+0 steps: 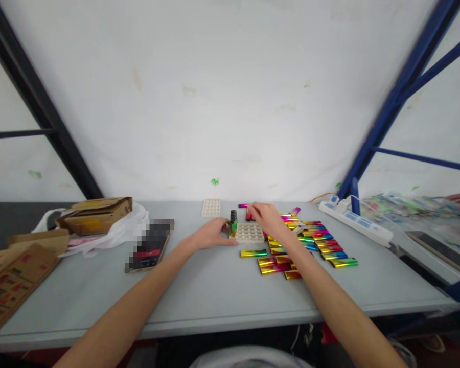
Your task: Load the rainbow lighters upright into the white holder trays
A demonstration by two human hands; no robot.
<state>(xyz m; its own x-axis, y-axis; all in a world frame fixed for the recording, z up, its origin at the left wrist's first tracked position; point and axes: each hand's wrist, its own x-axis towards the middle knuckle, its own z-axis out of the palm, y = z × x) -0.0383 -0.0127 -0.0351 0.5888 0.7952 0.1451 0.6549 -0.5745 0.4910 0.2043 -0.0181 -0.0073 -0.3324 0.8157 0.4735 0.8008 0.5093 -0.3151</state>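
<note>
Right hand (pixel 267 218) pinched red lighter (pixel 248 214), long axis near upright. Tray (pixel 250 240) lay just nearside of grip. Standing lighters (pixel 233 225) lined tray's end left of grip, beside left hand (pixel 213 233), fingers spread.

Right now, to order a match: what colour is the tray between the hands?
The tray is pale beige, best seen in the head view.
</note>
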